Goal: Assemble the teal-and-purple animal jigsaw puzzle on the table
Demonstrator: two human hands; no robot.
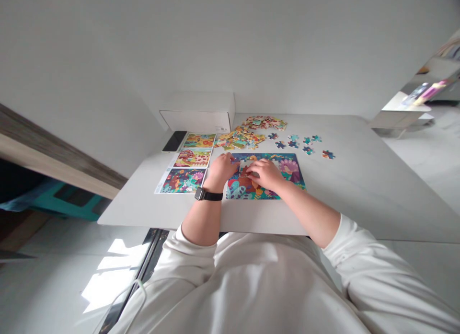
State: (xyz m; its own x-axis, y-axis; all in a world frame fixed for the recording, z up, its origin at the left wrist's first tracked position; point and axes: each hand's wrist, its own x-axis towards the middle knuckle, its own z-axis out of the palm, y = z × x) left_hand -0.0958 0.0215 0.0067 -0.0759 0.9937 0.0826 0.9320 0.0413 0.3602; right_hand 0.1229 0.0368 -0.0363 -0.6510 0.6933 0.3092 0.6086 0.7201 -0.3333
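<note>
A colourful jigsaw puzzle (287,168) lies partly put together on the white table (359,180). My left hand (221,168), with a black watch on the wrist, rests on the puzzle's left edge with its fingers curled. My right hand (264,173) lies over the middle of the puzzle, fingers bent down onto the brown pieces there. Whether either hand holds a piece is hidden. Loose puzzle pieces (247,137) are heaped just beyond the puzzle, and a few blue ones (293,143) are scattered to the right.
Three picture cards (192,157) lie in a row left of the puzzle. A black phone (174,141) and a white box (197,113) sit at the table's far left, against the wall. A teal stool (64,200) stands on the floor to the left.
</note>
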